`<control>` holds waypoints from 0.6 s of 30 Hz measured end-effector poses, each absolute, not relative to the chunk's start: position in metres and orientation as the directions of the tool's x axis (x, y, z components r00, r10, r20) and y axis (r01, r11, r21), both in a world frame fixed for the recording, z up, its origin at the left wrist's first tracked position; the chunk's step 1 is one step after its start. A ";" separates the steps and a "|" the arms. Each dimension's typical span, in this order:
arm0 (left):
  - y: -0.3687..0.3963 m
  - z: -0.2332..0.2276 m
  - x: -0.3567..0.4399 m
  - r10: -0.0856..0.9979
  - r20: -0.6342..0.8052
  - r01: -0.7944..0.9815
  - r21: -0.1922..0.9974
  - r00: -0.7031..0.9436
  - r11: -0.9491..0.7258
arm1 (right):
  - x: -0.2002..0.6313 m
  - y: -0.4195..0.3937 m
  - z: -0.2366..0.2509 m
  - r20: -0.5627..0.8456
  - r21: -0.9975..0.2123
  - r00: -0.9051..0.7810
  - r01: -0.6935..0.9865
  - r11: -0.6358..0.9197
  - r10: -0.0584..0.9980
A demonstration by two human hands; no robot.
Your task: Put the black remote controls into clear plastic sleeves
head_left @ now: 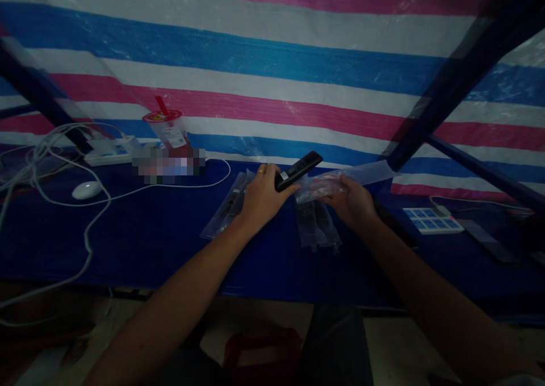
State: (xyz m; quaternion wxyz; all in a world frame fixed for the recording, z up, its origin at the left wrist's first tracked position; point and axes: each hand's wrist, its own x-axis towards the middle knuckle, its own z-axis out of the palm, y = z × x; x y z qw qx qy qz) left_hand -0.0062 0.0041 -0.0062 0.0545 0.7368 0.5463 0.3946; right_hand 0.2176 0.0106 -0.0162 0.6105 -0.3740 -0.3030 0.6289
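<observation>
My left hand (264,196), with a ring on one finger, is closed around the lower end of a black remote control (299,169), which points up and to the right. A clear plastic bag (366,175) is pinched in my right hand (352,203), its left end close to the remote. Under my left hand and partly hidden by it lie bagged dark items (227,211). More clear bags with dark items inside (318,226) lie on the blue table (259,267), just below the bag in my right hand.
White cables (91,233) loop over the left side near a white mouse (87,190) and a power strip (108,152). A lidded drink cup (172,133) stands at the back. At right are another power strip (432,220) and a flat dark phone-like object (487,241). Striped sheeting (272,62) hangs behind.
</observation>
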 end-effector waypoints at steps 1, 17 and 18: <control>0.002 -0.006 -0.004 0.846 0.518 0.769 0.489 0.122 -0.411 | 0.212 0.007 -0.017 -0.121 -0.832 -0.020 -0.543 -0.112 0.992; -0.006 -0.010 0.008 0.841 0.396 0.829 0.269 0.368 -0.490 | 0.197 -0.011 -0.015 -0.089 -0.798 -0.214 -0.569 -0.198 0.973; -0.006 -0.010 0.008 0.841 0.398 0.829 0.271 0.367 -0.490 | 0.197 -0.011 -0.017 -0.077 -0.812 -0.212 -0.553 -0.185 0.974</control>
